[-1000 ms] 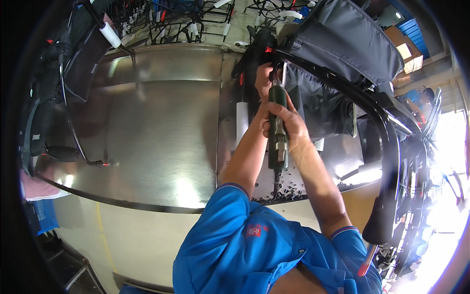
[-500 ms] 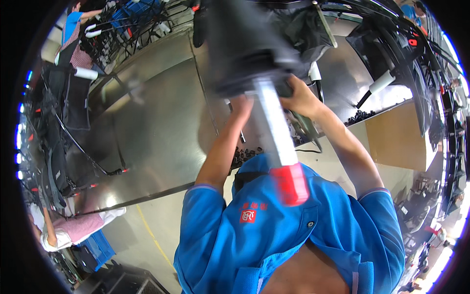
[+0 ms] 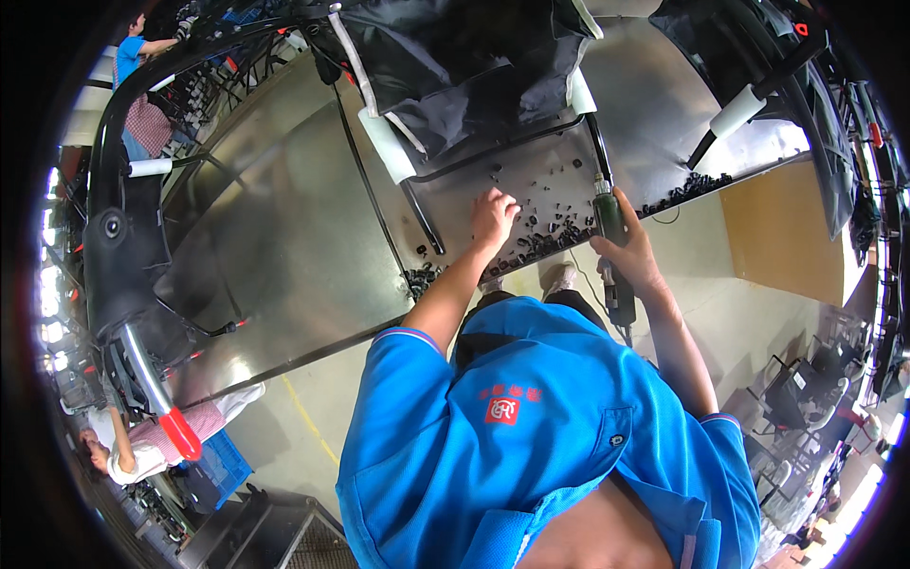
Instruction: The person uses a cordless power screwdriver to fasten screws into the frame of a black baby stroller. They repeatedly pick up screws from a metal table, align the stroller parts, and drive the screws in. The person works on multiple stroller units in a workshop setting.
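Note:
In my right hand (image 3: 633, 248) is a dark green power screwdriver (image 3: 609, 216), its tip pointing away from me beside the end of a black tube. My left hand (image 3: 493, 220) hovers over the near edge of the metal table, fingers curled together; whatever they may hold is too small to make out. Small black plastic parts (image 3: 559, 232) lie scattered between my hands. Beyond them rests a black tubular frame (image 3: 493, 156) with black fabric (image 3: 455, 66) and white foam sleeves (image 3: 387, 144) on its legs.
At the left, a thick black frame arm ends in a silver tube with a red tip (image 3: 180, 434). Another fabric frame with a white sleeve (image 3: 737, 111) stands at the right, above a brown cardboard panel (image 3: 777, 232). Other people work at the far left and lower left.
The black frame arm with the silver, red-tipped tube has swung from in front of my hands to the far left. My left hand has come into plain sight, and so has the screwdriver.

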A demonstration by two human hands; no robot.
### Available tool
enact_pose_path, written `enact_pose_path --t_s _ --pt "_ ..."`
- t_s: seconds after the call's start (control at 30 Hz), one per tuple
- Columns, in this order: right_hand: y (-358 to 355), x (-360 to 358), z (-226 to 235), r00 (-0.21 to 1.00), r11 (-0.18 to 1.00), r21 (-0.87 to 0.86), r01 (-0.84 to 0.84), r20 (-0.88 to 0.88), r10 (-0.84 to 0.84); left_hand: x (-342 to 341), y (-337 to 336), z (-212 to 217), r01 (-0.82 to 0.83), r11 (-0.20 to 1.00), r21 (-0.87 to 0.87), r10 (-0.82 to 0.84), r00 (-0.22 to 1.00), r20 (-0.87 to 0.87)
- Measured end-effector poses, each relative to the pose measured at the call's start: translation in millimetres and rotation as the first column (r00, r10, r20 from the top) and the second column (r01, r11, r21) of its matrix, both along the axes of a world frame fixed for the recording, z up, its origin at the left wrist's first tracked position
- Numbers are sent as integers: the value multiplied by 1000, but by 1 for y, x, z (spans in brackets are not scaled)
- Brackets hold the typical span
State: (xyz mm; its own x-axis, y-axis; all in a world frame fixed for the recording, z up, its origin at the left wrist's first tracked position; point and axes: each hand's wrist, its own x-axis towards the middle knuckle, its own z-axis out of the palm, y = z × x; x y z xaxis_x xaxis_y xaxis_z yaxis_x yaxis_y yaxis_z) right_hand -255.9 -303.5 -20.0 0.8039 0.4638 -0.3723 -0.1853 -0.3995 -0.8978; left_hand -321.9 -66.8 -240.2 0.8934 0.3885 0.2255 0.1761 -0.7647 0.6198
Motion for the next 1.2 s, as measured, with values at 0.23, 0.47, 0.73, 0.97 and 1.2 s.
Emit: enact_pose_path --t_s 0.23,0.47,0.73,0.97,1.2 --pt "-15 -6 -12 900 929 -159 -333 239 364 13 -11 53 -157 438 -885 208 976 -70" --pt "-17 -9 1 756 731 -357 -581 97 648 -23 -33 117 -200 -30 -979 30 979 -200" --pt "-32 1 13 548 509 -500 -701 80 833 -50 -39 113 -258 72 -963 -156 951 -267" --pt "-43 3 3 541 515 -398 -759 55 839 -61 -44 111 -131 93 -987 -425 891 -159" --pt "-35 -9 -10 780 775 -197 -600 69 622 -84 -4 42 -174 983 -66 163 976 -141"
